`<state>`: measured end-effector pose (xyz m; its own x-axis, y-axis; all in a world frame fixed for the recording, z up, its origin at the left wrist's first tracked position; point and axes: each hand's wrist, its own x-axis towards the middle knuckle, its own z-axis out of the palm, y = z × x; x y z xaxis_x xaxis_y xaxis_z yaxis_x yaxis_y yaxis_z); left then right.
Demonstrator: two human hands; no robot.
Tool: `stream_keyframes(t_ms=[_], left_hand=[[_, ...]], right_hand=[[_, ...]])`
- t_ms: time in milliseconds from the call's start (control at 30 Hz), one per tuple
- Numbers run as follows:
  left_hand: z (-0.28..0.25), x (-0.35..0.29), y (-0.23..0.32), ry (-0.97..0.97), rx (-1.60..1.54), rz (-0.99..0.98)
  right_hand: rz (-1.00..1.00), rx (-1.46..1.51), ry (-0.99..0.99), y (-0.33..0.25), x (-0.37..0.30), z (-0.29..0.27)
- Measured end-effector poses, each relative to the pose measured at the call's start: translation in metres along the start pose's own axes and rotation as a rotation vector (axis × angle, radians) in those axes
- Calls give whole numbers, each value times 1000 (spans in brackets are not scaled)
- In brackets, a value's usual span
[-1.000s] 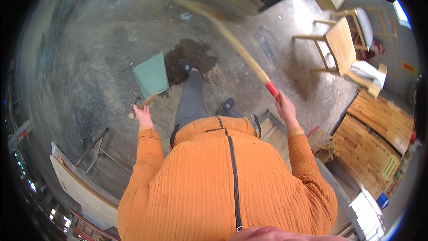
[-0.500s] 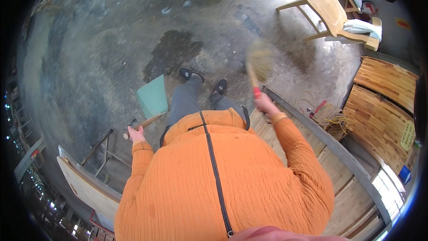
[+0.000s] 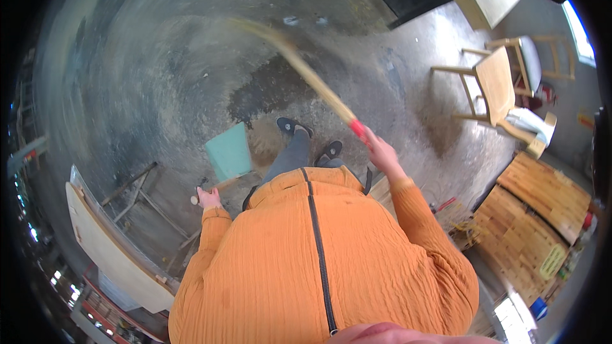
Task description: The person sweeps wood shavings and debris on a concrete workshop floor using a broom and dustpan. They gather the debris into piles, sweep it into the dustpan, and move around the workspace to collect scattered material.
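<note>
Forward, the broom [image 3: 317,85] crosses wide floor [image 3: 127,89], well apart from the chair [image 3: 497,86].

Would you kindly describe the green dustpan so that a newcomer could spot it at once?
From the big orange jacket, follow the left sleeve up to the left hand, gripping a wooden handle. Just above and right of that hand is the dustpan, a four-sided panel. Its pale green sets it apart from the grey floor and dark shoes nearby.

ribbed orange jacket [image 3: 255,261], black zipper [image 3: 320,248]
</note>
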<state>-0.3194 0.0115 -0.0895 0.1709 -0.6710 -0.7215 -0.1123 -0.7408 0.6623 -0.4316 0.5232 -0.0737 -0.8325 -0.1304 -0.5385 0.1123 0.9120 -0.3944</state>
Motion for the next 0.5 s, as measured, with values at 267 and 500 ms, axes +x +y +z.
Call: stream_keyframes(t_ms=[267, 500], left_hand=[[29, 27, 21, 107, -187, -164], [18, 22, 21, 74, -243, -225]], right_hand=[[571, 175, 259, 82, -10, -32], [699, 718, -155, -11, 167, -41]])
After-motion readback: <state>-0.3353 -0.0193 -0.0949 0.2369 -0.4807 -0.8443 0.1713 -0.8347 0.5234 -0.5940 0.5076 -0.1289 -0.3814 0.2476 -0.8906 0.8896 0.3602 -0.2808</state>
